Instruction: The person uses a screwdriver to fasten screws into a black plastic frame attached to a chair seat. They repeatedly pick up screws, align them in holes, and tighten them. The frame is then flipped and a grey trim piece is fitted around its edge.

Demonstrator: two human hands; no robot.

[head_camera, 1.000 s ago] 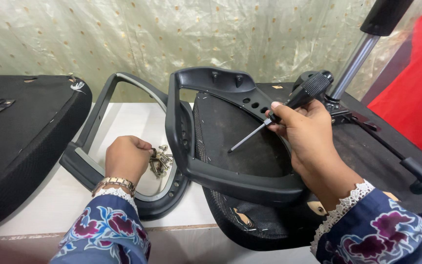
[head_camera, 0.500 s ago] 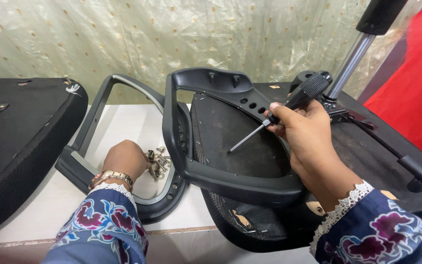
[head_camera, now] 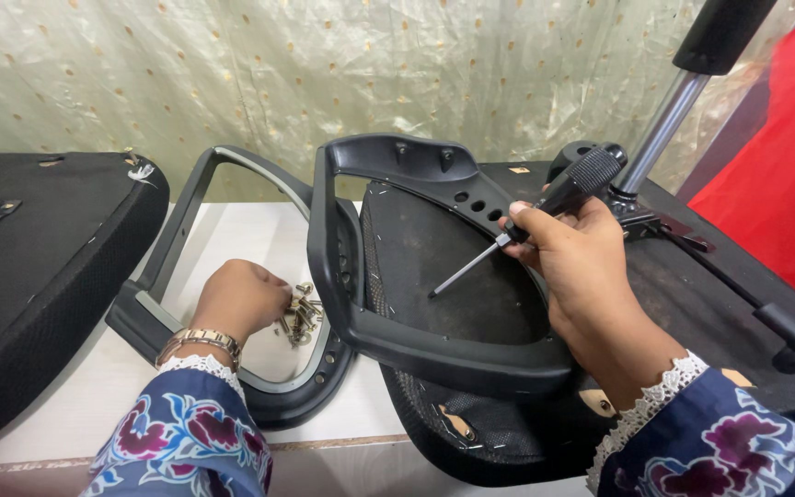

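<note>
My right hand (head_camera: pixel 574 267) grips a screwdriver (head_camera: pixel 545 207) with a black ribbed handle, its shaft pointing down-left at the underside of a black chair seat (head_camera: pixel 453 276). A black plastic armrest loop (head_camera: pixel 388 327) stands upright against that seat. My left hand (head_camera: pixel 239 299) rests on the white table (head_camera: pixel 241 230) with its fingers curled at a small pile of metal screws (head_camera: pixel 299 315). The pile lies inside a second armrest loop (head_camera: pixel 232 368) that lies flat on the table. Whether the left fingers pinch a screw is hidden.
Another black chair seat (head_camera: pixel 39 258) lies at the left. A chrome gas-lift column (head_camera: pixel 660 129) with a black lever mechanism (head_camera: pixel 692 239) rises at the right, beside a red surface (head_camera: pixel 784 147). A patterned curtain (head_camera: pixel 324 74) hangs behind the table.
My left hand has slid right and forward onto the pile of screws. The right hand and screwdriver have stayed nearly still.
</note>
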